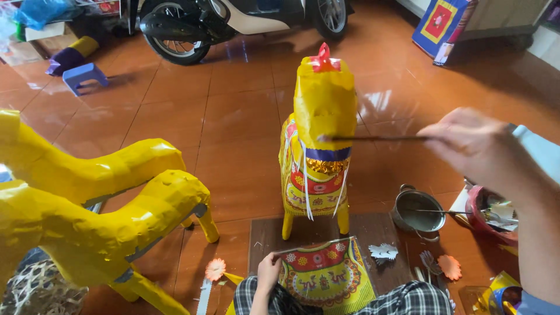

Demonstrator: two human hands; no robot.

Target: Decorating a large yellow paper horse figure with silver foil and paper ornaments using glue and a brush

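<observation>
A yellow paper horse (319, 140) stands upright on a brown mat (265, 236), decorated with a red tuft on top, a patterned chest and white strips. My right hand (475, 146) grips a thin brush stick (373, 138) whose tip touches the horse's yellow head. Lower down, my left hand (268, 273) holds the edge of a patterned red, green and yellow paper sheet (326, 273) lying over my lap in checked trousers (408, 297).
Two plain yellow paper horses (99, 216) fill the left. A small metal pot (417, 211), a red bowl (484, 213), paper flowers (449, 266) and a saw blade (202, 294) lie around the mat. A scooter (233, 20) and a blue stool (85, 76) stand behind.
</observation>
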